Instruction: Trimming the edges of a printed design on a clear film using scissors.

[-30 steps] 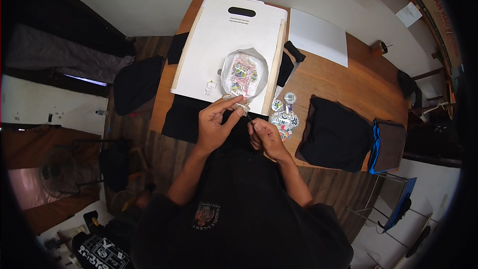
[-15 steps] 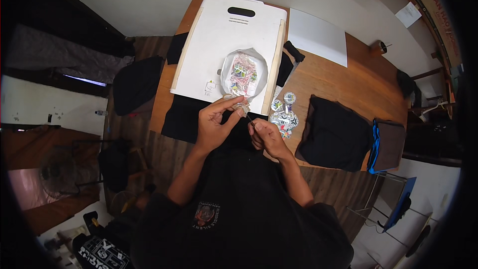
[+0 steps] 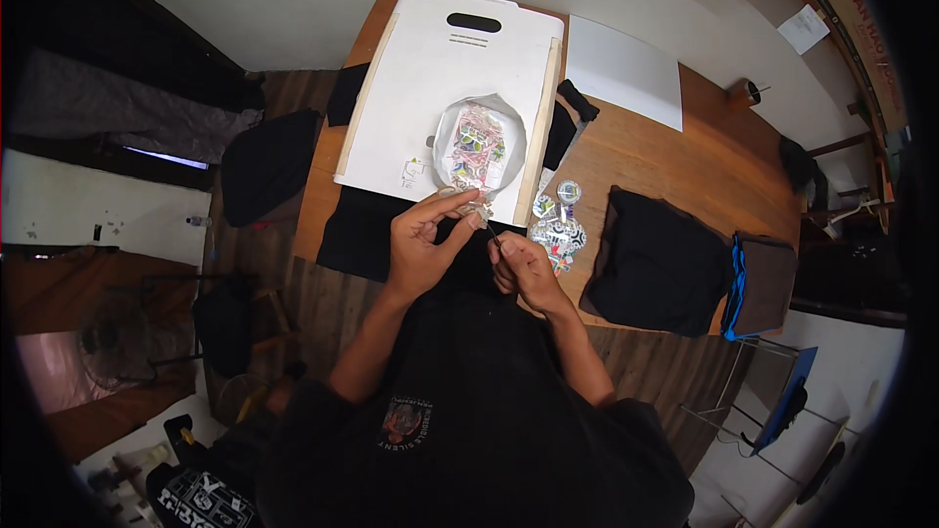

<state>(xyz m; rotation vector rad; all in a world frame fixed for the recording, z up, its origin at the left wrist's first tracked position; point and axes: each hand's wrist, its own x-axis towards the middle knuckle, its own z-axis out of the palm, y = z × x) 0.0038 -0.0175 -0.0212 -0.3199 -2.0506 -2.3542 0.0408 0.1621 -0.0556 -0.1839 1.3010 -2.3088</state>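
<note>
My left hand pinches a small pale piece between thumb and fingers, at the near edge of a white board. Its kind is too small to make out. My right hand is closed round a thin dark tool, whose tip meets the piece at the left fingertips. Just beyond my hands, a round white dish lies on the board. Inside it are colourful printed plastic-looking pieces with reddish strands.
More patterned pieces lie right of the board on the wooden table. Farther right are folded black cloth and a dark blue-edged bundle. A white sheet and a brown cup sit at the back.
My hands hold almost the same position, both still closed at the pale piece. A person's dark printed shirt at the lower left has shifted slightly.
</note>
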